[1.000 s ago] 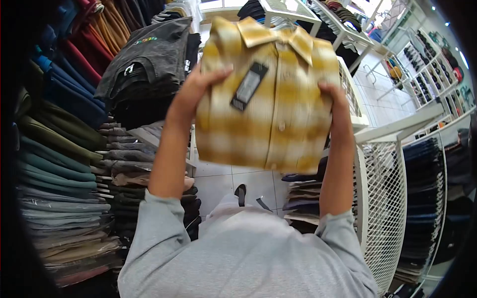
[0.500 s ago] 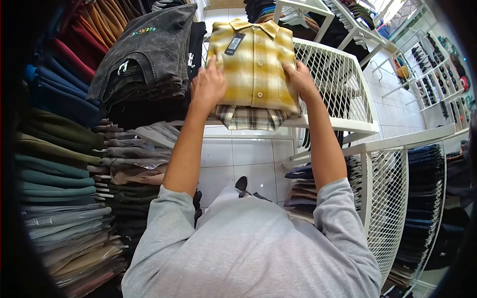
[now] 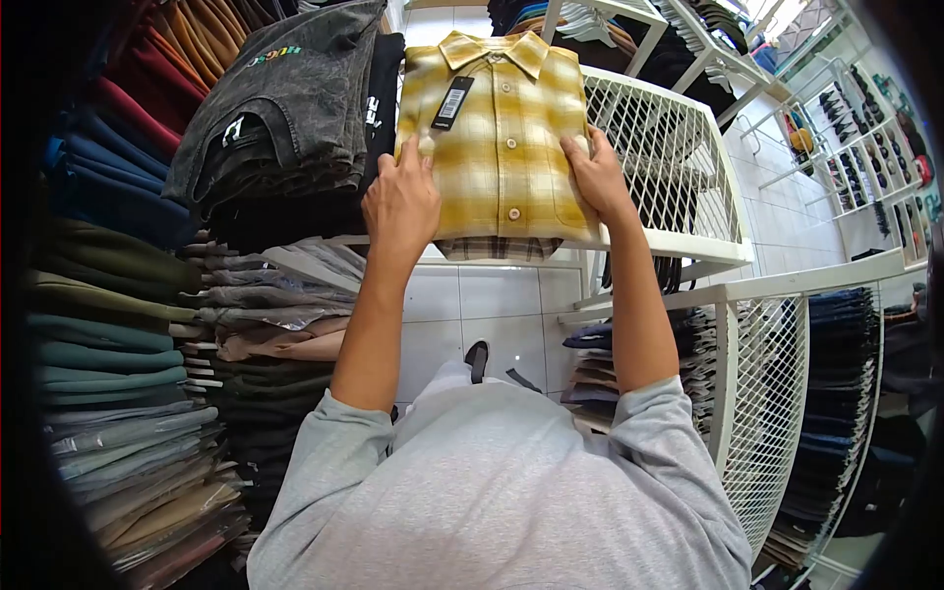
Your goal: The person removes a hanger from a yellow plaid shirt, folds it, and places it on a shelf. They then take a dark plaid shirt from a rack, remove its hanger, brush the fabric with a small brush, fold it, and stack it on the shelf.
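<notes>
Head view: yellow shirt [image 3: 467, 187] lies atop checked shirt [image 3: 500, 250] on rack [image 3: 678, 244], collar and long axis pointing away. Left hand [image 3: 403, 202] and right hand [image 3: 601, 179], half open, touch its sides; whether they grip, I cannot tell.

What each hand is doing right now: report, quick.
Left hand: touching the yellow plaid shirt's left edge; grip cannot be told.
Right hand: at its right edge; grip cannot be told.

Plaid shirts [image 3: 503, 162] on mesh shelf [image 3: 693, 246]
</notes>
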Demonstrator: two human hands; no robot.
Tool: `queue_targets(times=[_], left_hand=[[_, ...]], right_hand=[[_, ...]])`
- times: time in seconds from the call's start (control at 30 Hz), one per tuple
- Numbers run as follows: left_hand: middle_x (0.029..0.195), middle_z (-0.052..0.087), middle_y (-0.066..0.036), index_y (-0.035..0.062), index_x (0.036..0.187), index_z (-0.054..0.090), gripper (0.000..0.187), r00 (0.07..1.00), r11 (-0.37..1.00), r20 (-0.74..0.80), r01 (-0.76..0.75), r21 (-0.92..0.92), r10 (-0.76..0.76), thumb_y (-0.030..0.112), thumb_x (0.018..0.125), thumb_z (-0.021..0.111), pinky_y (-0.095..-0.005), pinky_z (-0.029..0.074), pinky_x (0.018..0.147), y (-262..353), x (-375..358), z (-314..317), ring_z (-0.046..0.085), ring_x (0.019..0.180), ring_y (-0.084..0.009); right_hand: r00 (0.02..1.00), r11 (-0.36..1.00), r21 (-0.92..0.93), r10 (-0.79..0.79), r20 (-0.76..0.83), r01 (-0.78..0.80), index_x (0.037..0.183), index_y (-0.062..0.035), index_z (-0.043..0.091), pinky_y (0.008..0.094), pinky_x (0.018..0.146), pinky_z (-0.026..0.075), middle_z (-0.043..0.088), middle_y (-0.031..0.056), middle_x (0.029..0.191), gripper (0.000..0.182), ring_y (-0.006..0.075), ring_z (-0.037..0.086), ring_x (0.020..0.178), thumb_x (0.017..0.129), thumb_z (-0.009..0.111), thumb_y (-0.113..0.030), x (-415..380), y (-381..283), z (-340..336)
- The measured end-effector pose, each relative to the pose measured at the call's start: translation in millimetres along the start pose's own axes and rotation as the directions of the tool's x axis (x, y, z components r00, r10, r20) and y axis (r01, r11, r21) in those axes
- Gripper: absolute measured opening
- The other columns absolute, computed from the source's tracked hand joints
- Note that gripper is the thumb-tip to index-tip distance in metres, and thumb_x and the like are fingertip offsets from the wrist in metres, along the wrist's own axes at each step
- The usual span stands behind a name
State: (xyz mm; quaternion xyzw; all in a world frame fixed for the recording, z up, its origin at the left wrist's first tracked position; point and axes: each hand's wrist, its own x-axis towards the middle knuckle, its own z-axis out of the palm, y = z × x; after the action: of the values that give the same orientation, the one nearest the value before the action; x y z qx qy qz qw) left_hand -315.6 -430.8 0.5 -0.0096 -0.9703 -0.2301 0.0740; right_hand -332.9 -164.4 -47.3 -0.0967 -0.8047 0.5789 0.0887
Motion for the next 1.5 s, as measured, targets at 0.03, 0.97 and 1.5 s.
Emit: queue_targets(times=[0.03,0.97,1.5], left_hand=[[0.111,0.062,-0.026,0.0103,0.139,0.055,0.042,1.000,1.000,0.003,0.000,0.010,0.000,0.027,0.100,0.052,-0.0518,0.051,0.087,2,0,-4,0.064,0.103,-0.0449],[0.159,0.030,-0.025,0.0258,0.154,0.038,0.057,0.985,0.982,0.005,-0.171,-0.077,0.171,0.051,0.104,0.034,-0.0540,0.016,0.122,21,138,94,0.024,0.149,-0.0400],[0.160,0.026,-0.025,0.0100,0.154,0.038,0.059,0.882,0.882,-0.027,-0.470,-0.030,0.470,0.029,0.099,0.051,-0.0602,0.018,0.118,12,-78,43,0.024,0.148,-0.0443]], right_hand=[[1.000,0.993,-0.120,-0.023,-0.019,0.020,0.139,0.0035,0.047,0.0375,0.096,0.049,0.064,0.0241,0.124,0.058,0.0284,0.064,0.111,0.098,0.062,-0.035,-3,0,-1],[0.972,0.718,-0.676,-0.235,-0.013,0.165,0.159,-0.0242,0.026,0.0491,0.123,0.013,0.024,0.0190,0.163,0.074,0.0340,0.020,0.152,0.099,0.031,-0.066,88,-14,87],[0.920,0.738,-0.643,-0.369,-0.131,0.204,0.139,-0.0051,0.056,0.0504,0.112,0.035,0.053,0.0230,0.142,0.049,0.0421,0.047,0.133,0.096,0.060,-0.029,-166,1,17]])
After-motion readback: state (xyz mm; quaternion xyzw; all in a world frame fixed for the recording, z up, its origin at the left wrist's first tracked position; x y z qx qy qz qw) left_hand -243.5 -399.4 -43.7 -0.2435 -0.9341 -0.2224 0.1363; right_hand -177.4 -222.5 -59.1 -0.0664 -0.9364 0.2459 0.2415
